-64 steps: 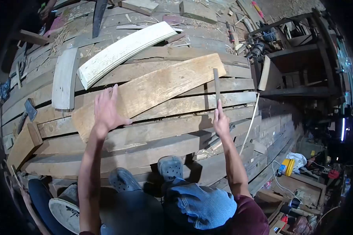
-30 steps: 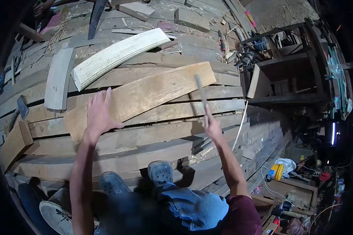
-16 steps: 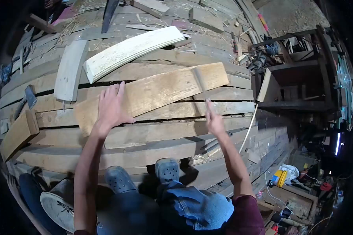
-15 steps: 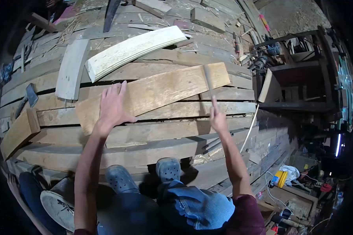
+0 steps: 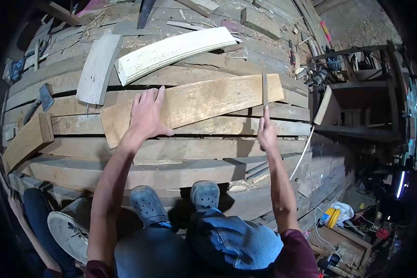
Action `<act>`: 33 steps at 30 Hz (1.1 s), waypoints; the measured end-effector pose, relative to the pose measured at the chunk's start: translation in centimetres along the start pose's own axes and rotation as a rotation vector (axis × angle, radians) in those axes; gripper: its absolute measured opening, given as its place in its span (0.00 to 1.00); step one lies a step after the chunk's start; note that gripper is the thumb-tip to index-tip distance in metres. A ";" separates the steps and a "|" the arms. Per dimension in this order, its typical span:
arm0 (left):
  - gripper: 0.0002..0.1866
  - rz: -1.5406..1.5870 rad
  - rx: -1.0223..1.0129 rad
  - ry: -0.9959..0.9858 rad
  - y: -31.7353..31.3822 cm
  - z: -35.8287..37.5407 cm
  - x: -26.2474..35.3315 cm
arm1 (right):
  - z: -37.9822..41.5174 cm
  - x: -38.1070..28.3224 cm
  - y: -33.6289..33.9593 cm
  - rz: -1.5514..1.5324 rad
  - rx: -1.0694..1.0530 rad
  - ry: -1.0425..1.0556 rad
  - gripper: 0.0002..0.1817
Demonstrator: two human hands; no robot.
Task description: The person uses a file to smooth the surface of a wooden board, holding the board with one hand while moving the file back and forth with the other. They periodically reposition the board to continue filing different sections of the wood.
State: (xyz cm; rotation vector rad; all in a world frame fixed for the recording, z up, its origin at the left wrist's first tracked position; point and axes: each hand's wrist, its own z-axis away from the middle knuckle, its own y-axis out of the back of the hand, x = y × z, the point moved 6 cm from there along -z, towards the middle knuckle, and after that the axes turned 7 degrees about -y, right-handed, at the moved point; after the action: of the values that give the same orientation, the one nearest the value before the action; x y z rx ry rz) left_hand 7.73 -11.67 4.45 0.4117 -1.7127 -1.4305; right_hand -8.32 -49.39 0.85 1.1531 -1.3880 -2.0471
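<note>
A long, slightly curved wooden board [image 5: 208,102] lies slantwise across the beams in front of me. My left hand [image 5: 146,113] rests on its left part, fingers spread toward the far edge and thumb by the near edge. Closed round the lower end of a narrow grey metal file [image 5: 264,85], my right hand [image 5: 267,134] is just off the board's near side. The file crosses the board near its right end; its handle is hidden in my fingers. Beyond the board are a pale curved piece [image 5: 176,53] and a greyish short board [image 5: 98,69].
A hatchet [image 5: 45,97] and a wooden block [image 5: 28,141] lie at the left. Another person's arm [image 5: 34,241] shows beside a round container [image 5: 69,231] at lower left. A dark wooden frame [image 5: 356,88] stands at the right. Gaps run between the beams.
The file and my right hand have shifted right along the board, the file now more upright. My left hand stays on the board. The whole view has shifted slightly.
</note>
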 end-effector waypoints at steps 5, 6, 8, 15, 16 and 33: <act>0.69 0.005 0.006 0.017 0.0 -0.4 0.0 | 8.0 -7.0 -3.2 -0.008 -0.241 0.349 0.37; 0.70 0.001 0.001 0.014 -0.2 -0.3 -0.1 | 9.2 -7.5 -4.0 0.029 -0.288 0.425 0.37; 0.69 0.003 -0.021 0.009 -0.3 -0.1 0.2 | 7.9 -7.7 -2.6 0.162 -0.238 0.481 0.37; 0.67 -0.041 -0.002 -0.009 0.4 -0.4 0.4 | -4.6 3.8 3.0 0.118 0.052 -0.102 0.30; 0.67 -0.028 -0.004 -0.005 0.4 -0.5 0.4 | -5.2 4.4 3.7 0.070 0.041 -0.153 0.30; 0.68 -0.034 0.008 0.009 0.1 -0.2 -0.1 | -4.9 4.9 4.3 0.060 0.020 -0.104 0.30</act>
State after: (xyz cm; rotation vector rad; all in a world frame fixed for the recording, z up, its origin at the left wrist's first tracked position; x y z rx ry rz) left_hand 7.93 -11.72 4.48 0.4527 -1.7118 -1.4447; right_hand -7.66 -57.43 1.92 1.0135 -1.4770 -2.0812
